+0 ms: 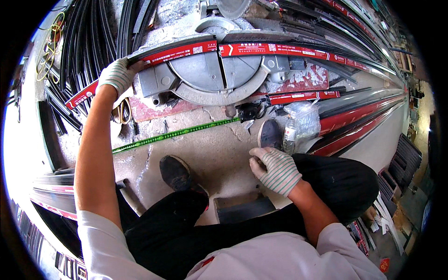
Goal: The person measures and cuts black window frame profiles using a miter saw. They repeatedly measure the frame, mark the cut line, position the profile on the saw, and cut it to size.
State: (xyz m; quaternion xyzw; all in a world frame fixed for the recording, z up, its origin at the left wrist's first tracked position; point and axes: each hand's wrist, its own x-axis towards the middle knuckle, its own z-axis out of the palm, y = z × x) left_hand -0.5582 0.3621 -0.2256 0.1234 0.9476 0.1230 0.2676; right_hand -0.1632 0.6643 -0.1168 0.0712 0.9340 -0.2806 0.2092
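My left hand (118,75), in a white striped glove, is closed around a long dark profile strip with red printed film (172,52). The strip lies across a grey metal miter saw (219,77). At the saw's slot a narrow gap parts it from another red-filmed profile strip (275,49), which runs off to the right. My right hand (278,171), gloved the same way, hovers near my right knee. Its fingers are loosely bent with thumb and index apart, and nothing shows between them. A green tape measure (177,133) lies stretched out between the saw and my feet.
Part of the round saw blade (234,6) shows at the top. Dark profiles (88,37) are heaped at the left. A plastic bottle (290,135) and clear wrap (303,119) sit by my right shoe (270,134). Red-filmed profiles (354,114) lie at the right.
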